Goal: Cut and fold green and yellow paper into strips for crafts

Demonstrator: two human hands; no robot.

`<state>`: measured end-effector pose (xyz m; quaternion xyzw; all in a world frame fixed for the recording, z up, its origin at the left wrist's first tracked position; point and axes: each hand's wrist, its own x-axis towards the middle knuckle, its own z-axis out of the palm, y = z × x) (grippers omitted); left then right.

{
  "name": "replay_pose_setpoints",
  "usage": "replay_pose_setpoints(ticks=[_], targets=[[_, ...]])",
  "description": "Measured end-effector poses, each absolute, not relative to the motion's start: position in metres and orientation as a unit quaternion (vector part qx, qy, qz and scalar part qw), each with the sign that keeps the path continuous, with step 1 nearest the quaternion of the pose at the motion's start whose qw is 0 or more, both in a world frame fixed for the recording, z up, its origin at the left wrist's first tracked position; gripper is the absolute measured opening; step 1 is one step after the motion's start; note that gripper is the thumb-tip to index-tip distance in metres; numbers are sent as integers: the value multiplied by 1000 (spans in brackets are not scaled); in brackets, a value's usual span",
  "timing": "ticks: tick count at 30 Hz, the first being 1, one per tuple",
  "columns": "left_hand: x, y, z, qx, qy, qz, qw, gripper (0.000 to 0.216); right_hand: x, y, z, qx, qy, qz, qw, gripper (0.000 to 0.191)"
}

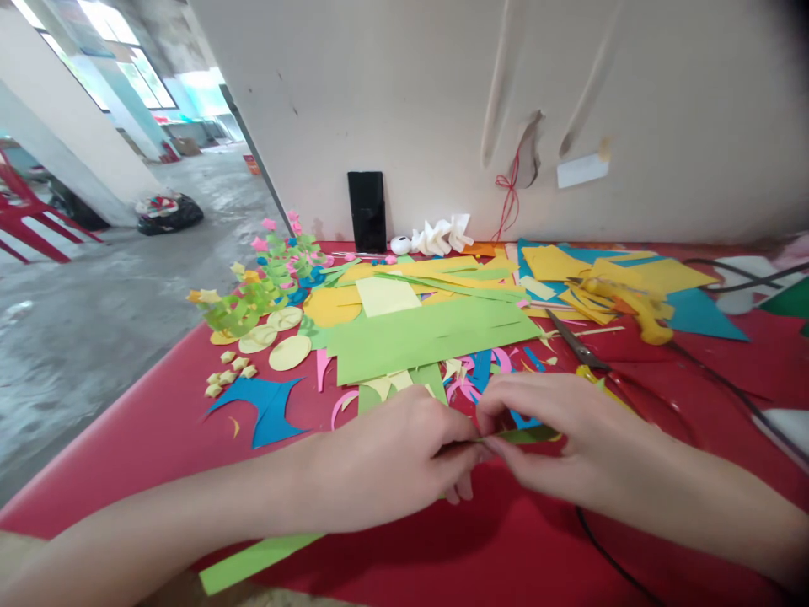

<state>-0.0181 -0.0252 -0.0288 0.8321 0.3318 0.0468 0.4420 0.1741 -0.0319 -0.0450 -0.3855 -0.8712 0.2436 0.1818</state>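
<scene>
The left hand [395, 459] and the right hand [556, 438] meet fingertip to fingertip over the red table [537, 539], both pinched tight on a narrow green paper strip [527, 435] that shows between the right fingers. Just beyond the grip lie pink and blue paper scraps [471, 371] and a large light-green paper sheet [430, 333]. Grey-bladed scissors [578, 346] lie beyond the right hand. A long green strip [253, 563] runs under the left forearm.
</scene>
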Motion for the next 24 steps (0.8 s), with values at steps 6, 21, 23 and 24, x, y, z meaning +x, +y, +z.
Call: replay_pose_setpoints(ticks=[6,21,23,24], targets=[[-18,-25,-28,819,331,58,466,31,169,-34,-43,-385,-862,264,198,14],[-17,-25,-29,782,338,59,520,33,169,-39,-42,-386,-870,228,203,10],[-17,-26,-29,773,343,57,531,33,169,-39,-43,-386,-872,226,200,12],[-17,-26,-28,771,344,56,533,33,169,-39,-44,-388,-871,229,194,14]])
